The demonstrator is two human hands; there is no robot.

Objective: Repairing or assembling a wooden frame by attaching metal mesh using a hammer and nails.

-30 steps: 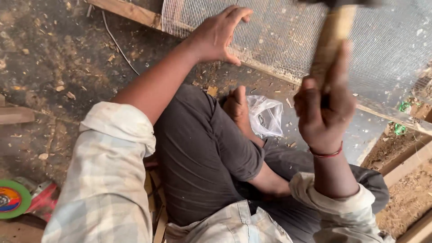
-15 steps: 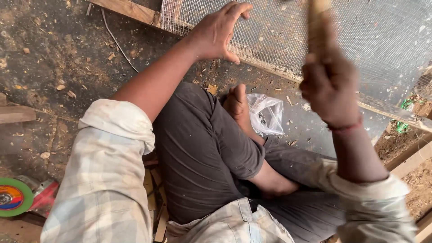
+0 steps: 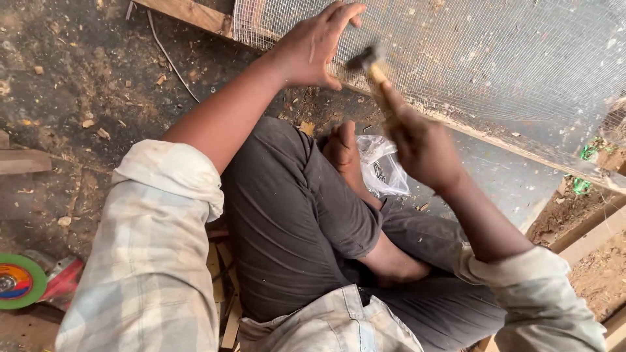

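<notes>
On the dirt floor (image 3: pixel 72 85), a person sits with legs folded in dark trousers, one bare foot (image 3: pixel 342 153) turned sole-up between the knees. The left hand (image 3: pixel 316 42) reaches forward and rests flat on a sheet of fine wire mesh (image 3: pixel 469 58), its fingers (image 3: pixel 342 13) spread and slightly curled, the thumb stretched down toward the wooden frame (image 3: pixel 195 13) that runs under the mesh edge. The right hand (image 3: pixel 420 146) is wrapped tight around the wooden handle of a hammer (image 3: pixel 368 65), fingers pressed together in a fist; the dark hammer head is blurred and sits just beside the left thumb, over the mesh where it meets the frame. Whether the head touches the mesh cannot be told. A crumpled clear plastic bag (image 3: pixel 381 166) lies on the floor just beside the foot, under the right wrist. Both forearms are bare, with pale checked sleeves rolled up. At the lower left, well apart from the hands, a round green disc (image 3: pixel 19 280) lies beside something red (image 3: pixel 65 277). A wooden plank (image 3: pixel 23 161) lies at the left edge.
</notes>
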